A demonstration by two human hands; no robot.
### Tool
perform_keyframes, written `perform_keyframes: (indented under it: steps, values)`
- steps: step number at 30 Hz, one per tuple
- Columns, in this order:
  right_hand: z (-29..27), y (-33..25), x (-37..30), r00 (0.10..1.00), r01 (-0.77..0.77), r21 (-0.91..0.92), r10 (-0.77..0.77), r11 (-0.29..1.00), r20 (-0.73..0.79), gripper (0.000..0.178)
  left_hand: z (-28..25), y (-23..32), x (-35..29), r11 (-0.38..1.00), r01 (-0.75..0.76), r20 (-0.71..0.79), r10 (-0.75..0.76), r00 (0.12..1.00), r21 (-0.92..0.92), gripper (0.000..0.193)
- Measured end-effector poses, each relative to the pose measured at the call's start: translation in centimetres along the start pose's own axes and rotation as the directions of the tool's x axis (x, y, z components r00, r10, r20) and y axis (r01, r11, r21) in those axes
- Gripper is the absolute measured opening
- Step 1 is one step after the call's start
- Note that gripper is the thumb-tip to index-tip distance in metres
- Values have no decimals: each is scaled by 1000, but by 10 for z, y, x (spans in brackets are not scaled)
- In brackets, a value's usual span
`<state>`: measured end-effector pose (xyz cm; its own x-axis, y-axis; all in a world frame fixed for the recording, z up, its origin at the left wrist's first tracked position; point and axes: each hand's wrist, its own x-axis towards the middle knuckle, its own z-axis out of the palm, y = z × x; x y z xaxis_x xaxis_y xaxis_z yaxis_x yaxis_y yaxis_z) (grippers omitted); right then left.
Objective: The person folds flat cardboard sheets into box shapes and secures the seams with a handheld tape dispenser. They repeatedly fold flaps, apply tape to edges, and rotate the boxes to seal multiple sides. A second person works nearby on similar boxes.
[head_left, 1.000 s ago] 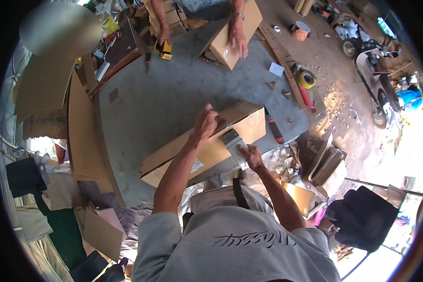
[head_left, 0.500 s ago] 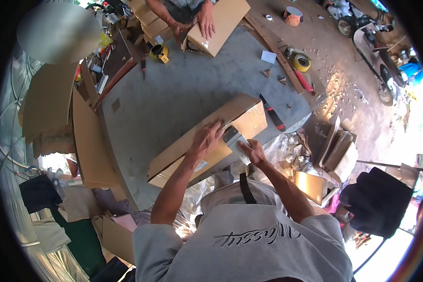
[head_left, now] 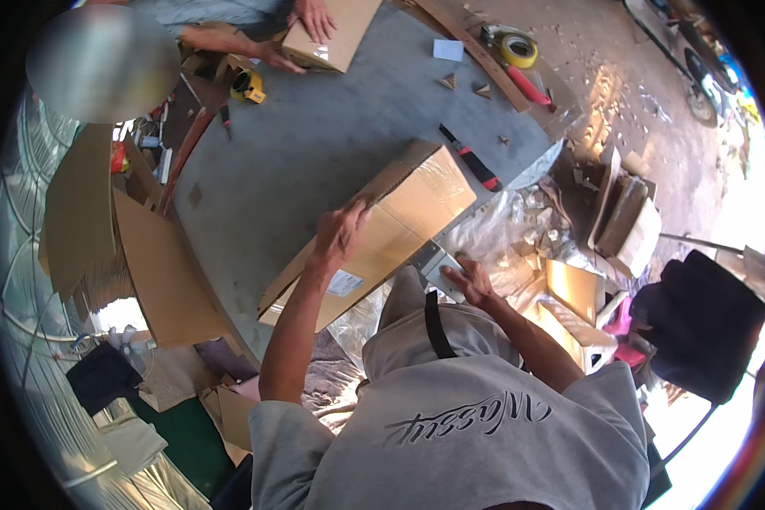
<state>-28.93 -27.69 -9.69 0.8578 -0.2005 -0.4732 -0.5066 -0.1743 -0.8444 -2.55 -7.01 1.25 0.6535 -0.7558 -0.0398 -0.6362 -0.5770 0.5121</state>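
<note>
A long brown cardboard box lies slantwise near the table's front edge, with shiny clear tape on its right end and a white label on its side. Over its upper edge my left hand is bent, fingers gripping the box. My right hand is closed round a flat grey metal tool with a dark end, just below the box's lower right side. Whether the tool touches the box I cannot tell. Beyond the box's right end lies a black-and-red knife.
Across the grey table a co-worker's hands hold another box. A yellow tape dispenser stands at far left; another tape roll lies far right. Cardboard sheets lean at left. Plastic wrap and cardboard scraps lie at right.
My right hand has drawn the metal tool from the box's upper edge down below its near side. The box has turned, showing more of its side. The co-worker's hands and box have shifted left.
</note>
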Motion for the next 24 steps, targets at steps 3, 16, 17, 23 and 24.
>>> perform_keyframes:
  steps: [3,16,17,23,24]
  values:
    - [-1,30,-15,999,-54,-4,54,999,9,65,-7,-17,7,1000,24,-20,-24,1000,-1,35]
    - [23,-2,31,997,-56,3,56,998,-44,66,-57,-92,78,988,-74,-93,61,994,-139,52]
    - [28,-4,41,998,-39,32,41,999,-52,67,-56,-101,85,968,-185,-219,146,965,-169,60]
    - [38,-124,98,992,34,36,-30,999,-121,69,-65,-202,140,885,462,104,-466,879,59,80]
    - [40,-131,98,988,25,38,-19,999,-151,68,-64,-202,145,894,447,90,-447,890,19,86]
